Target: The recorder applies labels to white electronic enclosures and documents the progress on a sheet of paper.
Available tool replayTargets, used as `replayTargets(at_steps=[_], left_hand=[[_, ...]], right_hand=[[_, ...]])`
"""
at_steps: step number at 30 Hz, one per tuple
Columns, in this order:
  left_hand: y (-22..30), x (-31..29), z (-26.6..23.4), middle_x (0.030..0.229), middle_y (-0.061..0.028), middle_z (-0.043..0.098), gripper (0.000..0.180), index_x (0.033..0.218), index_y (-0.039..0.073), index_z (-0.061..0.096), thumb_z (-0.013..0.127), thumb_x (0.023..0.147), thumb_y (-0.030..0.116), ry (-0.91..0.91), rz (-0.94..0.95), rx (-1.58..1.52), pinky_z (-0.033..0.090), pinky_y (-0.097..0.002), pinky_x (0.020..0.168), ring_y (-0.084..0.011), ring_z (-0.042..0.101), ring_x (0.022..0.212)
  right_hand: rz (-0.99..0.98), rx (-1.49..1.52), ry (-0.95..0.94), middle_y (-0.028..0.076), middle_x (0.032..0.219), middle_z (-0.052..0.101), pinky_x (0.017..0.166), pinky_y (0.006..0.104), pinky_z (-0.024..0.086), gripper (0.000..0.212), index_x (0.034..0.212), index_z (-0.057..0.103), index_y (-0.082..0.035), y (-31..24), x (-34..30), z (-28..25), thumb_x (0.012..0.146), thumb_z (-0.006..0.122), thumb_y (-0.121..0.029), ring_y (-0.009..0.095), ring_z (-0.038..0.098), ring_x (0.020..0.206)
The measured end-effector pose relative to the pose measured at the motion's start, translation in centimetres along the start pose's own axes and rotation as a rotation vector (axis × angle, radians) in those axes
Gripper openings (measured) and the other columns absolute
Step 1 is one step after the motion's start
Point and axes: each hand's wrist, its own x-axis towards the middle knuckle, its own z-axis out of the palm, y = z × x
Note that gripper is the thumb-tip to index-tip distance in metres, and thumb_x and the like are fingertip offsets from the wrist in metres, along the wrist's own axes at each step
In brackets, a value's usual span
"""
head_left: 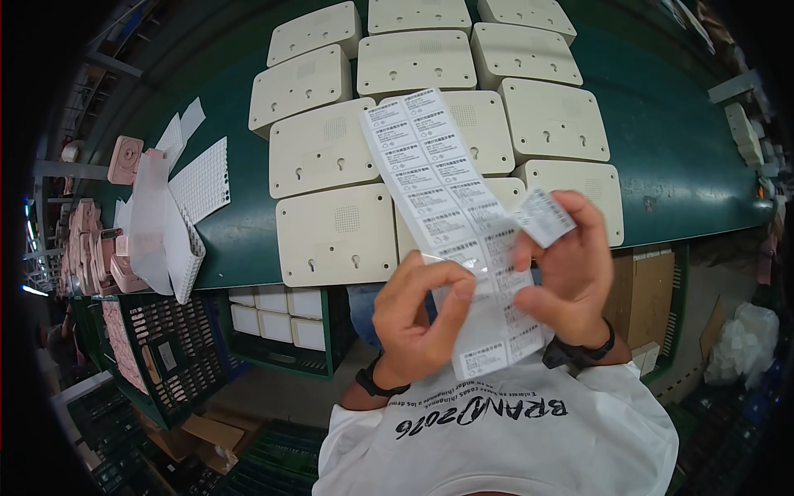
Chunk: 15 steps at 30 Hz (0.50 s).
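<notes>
The left grip [423, 310] was closed on the label sheet [413, 169], thumb and forefinger pinched together over its left side in the centre of the frame. The right grip [579, 277] held a small label [546, 217] at its fingertips, just right of the sheet's right edge as seen; its thumb was spread lower down, over the sheet's right side. The sheet slanted from the upper centre to the lower centre of the frame, its two columns of printed labels interrupted by a bare, shiny stretch beside the left grip. Its lower end hung above a white shirt [513, 459] with dark lettering, and a dark wristband [380, 380] circled each wrist.

Beyond, the sheet's upper part overlapped cream housings [335, 236] set in close rows of three on a green worktop [670, 198]. Each fully visible housing showed a patch of small holes and keyhole slots. At the left of the frame, white perforated sheets [203, 182] leaned near pink parts [126, 159].

Below the worktop's near edge, a green crate [281, 361] contained white-faced boxes [275, 326], and a dark slatted crate [194, 335] stood at lower left. A brown cardboard box [652, 289] and a crumpled clear bag [744, 335] sat at lower right. Shelving blurred into darkness at the upper left.
</notes>
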Motion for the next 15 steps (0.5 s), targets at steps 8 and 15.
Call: replayTargets(at_steps=[8, 15], left_hand=[[0.2, 0.1, 0.2, 0.095, -0.0123, 0.063, 0.013, 0.1, -0.005, 0.065, 0.065, 0.086, -0.006, 0.01, -0.146, -0.156, 0.045, -0.0245, 0.071, -0.0149, 0.059, 0.081], [0.5, 0.2, 0.1, 0.095, -0.0138, 0.063, 0.015, 0.102, -0.006, 0.064, 0.066, 0.087, -0.004, -0.064, -0.068, -0.184, 0.046, -0.0254, 0.073, -0.0164, 0.059, 0.082]], right_hand=[[-0.022, -0.08, -0.226, 0.009, 0.097, 0.059, 0.074, 0.0249, 0.045, 0.049, 0.126, 0.049, 0.003, -1.5, -0.3, -1.0, 0.083, 0.073, 0.001, 0.012, 0.055, 0.083], [-0.057, -0.483, -0.237, 0.008, 0.091, 0.065, 0.069, 0.0275, 0.044, 0.028, 0.105, 0.066, 0.0, -1.9, 1.2, -0.1, 0.079, 0.076, -0.002, 0.017, 0.055, 0.078]])
